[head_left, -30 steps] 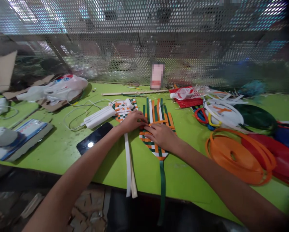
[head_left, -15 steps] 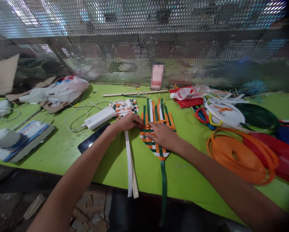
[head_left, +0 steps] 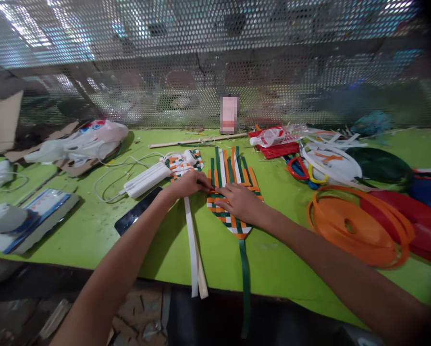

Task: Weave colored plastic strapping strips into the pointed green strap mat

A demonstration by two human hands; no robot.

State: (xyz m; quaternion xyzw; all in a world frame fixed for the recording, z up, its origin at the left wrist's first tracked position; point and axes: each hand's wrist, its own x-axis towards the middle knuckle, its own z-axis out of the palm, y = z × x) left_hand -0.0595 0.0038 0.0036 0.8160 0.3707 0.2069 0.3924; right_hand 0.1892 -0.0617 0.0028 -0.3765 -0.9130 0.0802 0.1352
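A flat woven piece (head_left: 237,224) of orange, green and white plastic strips lies on the green table (head_left: 157,259). Its loose strip ends fan away from me, and one long green strip (head_left: 244,283) hangs over the near edge. At its left edge, my left hand (head_left: 191,183) is closed, fingertips pinching the weave; the exact strip is hidden. My right hand (head_left: 239,203) lies across the weave with fingers stretched out, pressing on it. A second woven piece (head_left: 179,163) sits beyond my left hand, partly under a white power strip (head_left: 147,179).
A dark phone (head_left: 138,211) and pale loose strips (head_left: 191,250) lie left of the weave. Rolls of orange strip (head_left: 338,226), red strip (head_left: 388,211) and green strip (head_left: 381,166) are at right, near red-handled scissors (head_left: 296,169). Perforated metal mesh (head_left: 146,86) stands behind.
The camera view has shifted slightly, moving most things a little left in the picture. Both hands stay at the woven piece, with only small finger movements.
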